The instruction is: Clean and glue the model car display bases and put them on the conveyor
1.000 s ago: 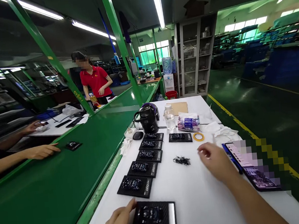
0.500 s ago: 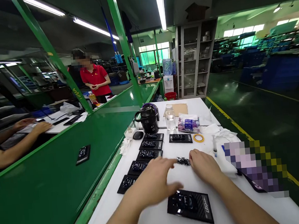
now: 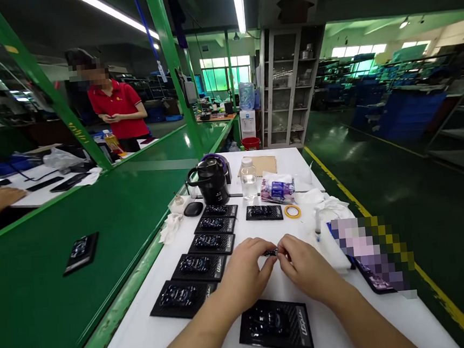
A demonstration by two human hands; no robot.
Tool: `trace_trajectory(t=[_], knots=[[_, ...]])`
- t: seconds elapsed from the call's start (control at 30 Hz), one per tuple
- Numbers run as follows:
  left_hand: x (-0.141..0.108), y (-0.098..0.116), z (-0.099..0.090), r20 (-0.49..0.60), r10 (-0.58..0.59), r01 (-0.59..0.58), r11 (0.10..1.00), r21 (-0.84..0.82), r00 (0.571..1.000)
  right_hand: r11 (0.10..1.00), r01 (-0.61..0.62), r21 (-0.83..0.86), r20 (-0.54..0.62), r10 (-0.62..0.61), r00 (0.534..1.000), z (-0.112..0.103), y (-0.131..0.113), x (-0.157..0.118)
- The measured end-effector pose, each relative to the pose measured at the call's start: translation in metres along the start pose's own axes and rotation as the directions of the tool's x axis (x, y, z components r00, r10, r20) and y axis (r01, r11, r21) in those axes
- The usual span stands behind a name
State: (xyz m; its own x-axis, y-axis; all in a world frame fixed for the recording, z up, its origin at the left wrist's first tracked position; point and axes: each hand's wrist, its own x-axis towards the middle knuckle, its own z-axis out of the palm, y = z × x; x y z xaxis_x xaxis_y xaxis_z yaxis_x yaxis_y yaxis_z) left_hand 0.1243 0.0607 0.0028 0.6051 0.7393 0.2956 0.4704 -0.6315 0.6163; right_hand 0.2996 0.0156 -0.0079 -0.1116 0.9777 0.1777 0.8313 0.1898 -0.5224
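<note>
"While both hands met over the white table (image 3: 337,316), what'd the fingers have?"

"Couldn't tell if they gripped anything. Left hand (image 3: 245,273) & right hand (image 3: 305,265) were curled, tips v. close together, w/ a small heap of thin black bits (image 3: 270,252) at the fingers, mostly hidden."

"Nearest piece?"

"Glossy dark model car (image 3: 269,319) on a black rectangular base w/ pale lettering (image 3: 304,327), flat on the table, just on the wearer's side of the hands."

"Others?"

"Five similar dark cars on black bases (image 3: 208,242) in a row, L side; one more dark car (image 3: 263,211) farther off, nr a yellow tape ring (image 3: 285,212). Clear syringe w/ blue tip (image 3: 317,226) was R of the right hand."
</note>
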Motion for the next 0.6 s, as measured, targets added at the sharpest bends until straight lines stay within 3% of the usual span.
trace_trajectory(t=[0.23, 0.47, 0.53, 0.6], knots=[[0.003, 0.001, -0.002, -0.045, -0.019, 0.015, 0.997, -0.078, 0.999, 0.986, 0.117, 0.119, -0.064, -0.110, 0.992, 0.003, -0.005, -0.004], [0.001, 0.002, -0.003, -0.050, -0.021, 0.016, 0.997, -0.082, 0.999, 0.959, 0.103, 0.264, -0.097, -0.079, 0.992, 0.004, -0.010, -0.005], [0.000, 0.004, -0.004, -0.062, -0.031, 0.024, 0.994, -0.104, 0.998, 0.913, 0.034, 0.408, -0.091, 0.003, 0.996, 0.005, -0.011, -0.005], [0.001, 0.006, -0.006, -0.084, -0.058, 0.045, 0.988, -0.151, 0.995, 0.773, -0.077, 0.630, -0.023, 0.117, 0.993, 0.006, -0.013, -0.004]])
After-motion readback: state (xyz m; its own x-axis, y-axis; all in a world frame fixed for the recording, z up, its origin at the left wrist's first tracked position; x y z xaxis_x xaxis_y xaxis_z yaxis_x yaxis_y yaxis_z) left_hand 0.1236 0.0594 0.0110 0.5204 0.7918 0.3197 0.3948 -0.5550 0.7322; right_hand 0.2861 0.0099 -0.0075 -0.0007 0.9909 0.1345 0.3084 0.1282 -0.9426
